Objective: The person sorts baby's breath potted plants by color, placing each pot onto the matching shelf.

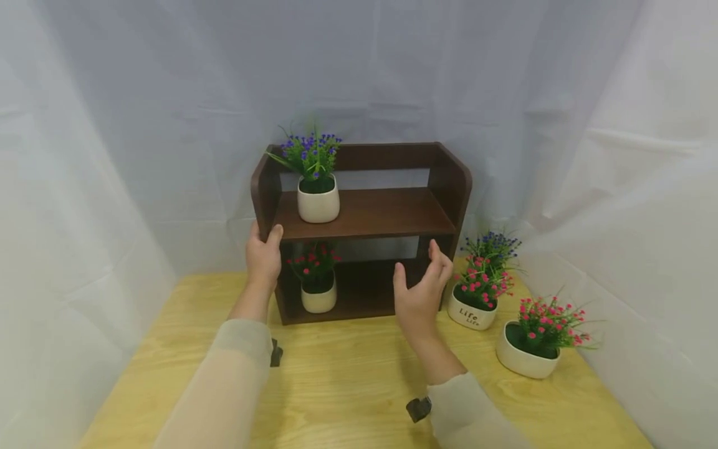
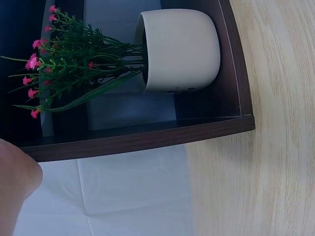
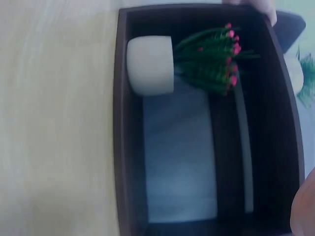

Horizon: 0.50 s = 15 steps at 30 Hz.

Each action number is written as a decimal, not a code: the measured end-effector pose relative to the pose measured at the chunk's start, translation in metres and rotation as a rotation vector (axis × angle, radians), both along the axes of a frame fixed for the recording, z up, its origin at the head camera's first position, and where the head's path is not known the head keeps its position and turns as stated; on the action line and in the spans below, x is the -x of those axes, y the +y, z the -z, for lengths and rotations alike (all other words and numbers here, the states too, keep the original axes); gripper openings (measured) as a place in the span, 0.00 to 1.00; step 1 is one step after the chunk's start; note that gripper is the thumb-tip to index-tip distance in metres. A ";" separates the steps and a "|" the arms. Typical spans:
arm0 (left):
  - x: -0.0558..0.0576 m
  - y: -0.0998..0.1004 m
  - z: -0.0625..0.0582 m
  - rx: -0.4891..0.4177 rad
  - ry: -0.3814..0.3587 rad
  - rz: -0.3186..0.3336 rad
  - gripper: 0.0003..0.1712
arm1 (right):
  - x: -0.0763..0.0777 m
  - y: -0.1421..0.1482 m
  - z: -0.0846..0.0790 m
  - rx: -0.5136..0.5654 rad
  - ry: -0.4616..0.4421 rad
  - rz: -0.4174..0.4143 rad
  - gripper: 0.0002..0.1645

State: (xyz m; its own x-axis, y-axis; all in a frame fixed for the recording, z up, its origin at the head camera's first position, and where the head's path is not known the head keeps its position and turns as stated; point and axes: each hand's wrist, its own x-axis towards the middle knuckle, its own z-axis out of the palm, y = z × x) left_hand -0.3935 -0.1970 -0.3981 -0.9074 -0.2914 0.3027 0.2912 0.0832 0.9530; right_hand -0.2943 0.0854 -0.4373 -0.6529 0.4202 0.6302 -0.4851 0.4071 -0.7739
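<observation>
Left hand grips one shelf; five plants.

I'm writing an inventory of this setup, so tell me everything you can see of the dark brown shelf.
The shelf is dark brown, wood-like, and stands upright on the table. Its two side panels have rounded upper front corners and carry two tiers; a rail crosses the upper back, with a gap below it. A pale pot of purple flowers sits toward the upper tier's left, a pale pot of pink flowers toward the lower tier's left. The left hand grips the left side panel.
</observation>
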 end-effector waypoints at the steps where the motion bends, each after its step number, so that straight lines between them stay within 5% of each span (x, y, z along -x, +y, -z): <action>1: 0.000 0.000 0.000 0.000 0.000 -0.003 0.29 | -0.002 0.006 0.004 0.003 -0.002 0.017 0.45; 15: 0.002 0.000 0.001 -0.009 0.017 -0.009 0.28 | -0.043 0.092 0.042 0.037 -0.083 0.251 0.44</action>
State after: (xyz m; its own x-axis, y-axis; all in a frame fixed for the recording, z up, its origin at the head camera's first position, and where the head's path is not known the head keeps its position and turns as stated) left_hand -0.3953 -0.1967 -0.3990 -0.8992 -0.3026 0.3159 0.3071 0.0776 0.9485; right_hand -0.2510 0.1779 -0.4790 -0.5744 0.5973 0.5598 -0.3065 0.4772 -0.8236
